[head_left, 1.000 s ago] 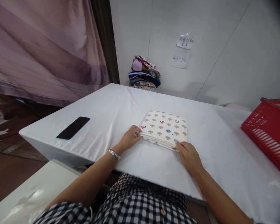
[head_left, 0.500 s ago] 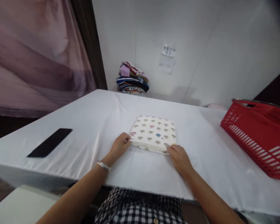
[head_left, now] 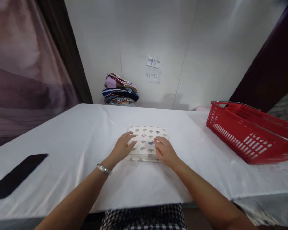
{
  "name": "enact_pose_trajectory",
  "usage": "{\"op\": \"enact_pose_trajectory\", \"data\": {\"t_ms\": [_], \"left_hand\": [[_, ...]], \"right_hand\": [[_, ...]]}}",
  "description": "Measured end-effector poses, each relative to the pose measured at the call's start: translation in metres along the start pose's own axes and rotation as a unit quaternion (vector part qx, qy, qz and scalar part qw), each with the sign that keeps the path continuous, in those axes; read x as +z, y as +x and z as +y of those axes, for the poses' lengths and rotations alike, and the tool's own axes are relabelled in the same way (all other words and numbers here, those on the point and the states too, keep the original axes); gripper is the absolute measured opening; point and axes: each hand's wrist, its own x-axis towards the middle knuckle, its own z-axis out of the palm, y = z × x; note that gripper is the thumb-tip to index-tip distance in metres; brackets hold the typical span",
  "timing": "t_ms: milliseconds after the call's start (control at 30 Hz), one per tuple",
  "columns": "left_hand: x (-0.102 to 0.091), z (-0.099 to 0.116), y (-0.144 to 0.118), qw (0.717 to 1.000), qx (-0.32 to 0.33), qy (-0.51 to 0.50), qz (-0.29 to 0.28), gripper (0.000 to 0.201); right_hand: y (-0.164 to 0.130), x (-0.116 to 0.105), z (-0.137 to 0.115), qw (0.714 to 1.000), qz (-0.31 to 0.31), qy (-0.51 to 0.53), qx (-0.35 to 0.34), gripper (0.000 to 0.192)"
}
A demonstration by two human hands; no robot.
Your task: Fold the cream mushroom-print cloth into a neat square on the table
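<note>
A: Nearest item?
B: A black-and-white checked garment (head_left: 144, 218) is showing below the near edge of a white-covered table (head_left: 62, 143). A silvery bracelet (head_left: 104, 169) is circling the left wrist.
A: Left side?
B: A flat black slab (head_left: 16, 175) is lying well apart from the hands.
A: Finger state?
B: Left hand (head_left: 122, 147): fingers are spreading loosely, thumb standing apart, over the left part of a folded cloth (head_left: 144, 147). Right hand (head_left: 167, 154): fingers are bending loosely over its right part. Neither is gripping; whether fingertips are pressing or hovering, cannot tell.
A: Cloth position?
B: Lying flat on the table before the person, layered edge facing the near side. Print is showing mushrooms, mostly grey-brown, one blue.
A: Beyond?
B: A red basket (head_left: 235, 134) is standing to the right. A stack of folded fabrics (head_left: 121, 92) is showing past the far edge; two paper sheets (head_left: 153, 76) are hanging on the wall (head_left: 206, 64), the lower reading "45-50".
</note>
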Motion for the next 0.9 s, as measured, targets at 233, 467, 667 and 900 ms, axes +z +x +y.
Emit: {"op": "enact_pose_trajectory", "data": {"t_ms": [233, 467, 667, 900], "left_hand": [[0.038, -0.018, 0.000, 0.990, 0.040, 0.114, -0.068, 0.040], [0.037, -0.027, -0.001, 0.989, 0.012, 0.107, -0.104, 0.045], [0.024, -0.051, 0.030, 0.992, -0.115, 0.052, 0.006, 0.048], [0.024, -0.038, 0.033, 0.945, -0.311, 0.075, -0.075, 0.070]], "right_hand": [[-0.005, 0.039, 0.033, 0.967, -0.194, -0.047, 0.156, 0.045], [-0.008, 0.041, 0.046, 0.966, -0.182, -0.013, 0.183, 0.043], [0.001, 0.039, 0.090, 0.940, -0.013, 0.058, 0.336, 0.053], [-0.001, 0.052, 0.092, 0.878, -0.011, 0.164, 0.449, 0.071]]}}
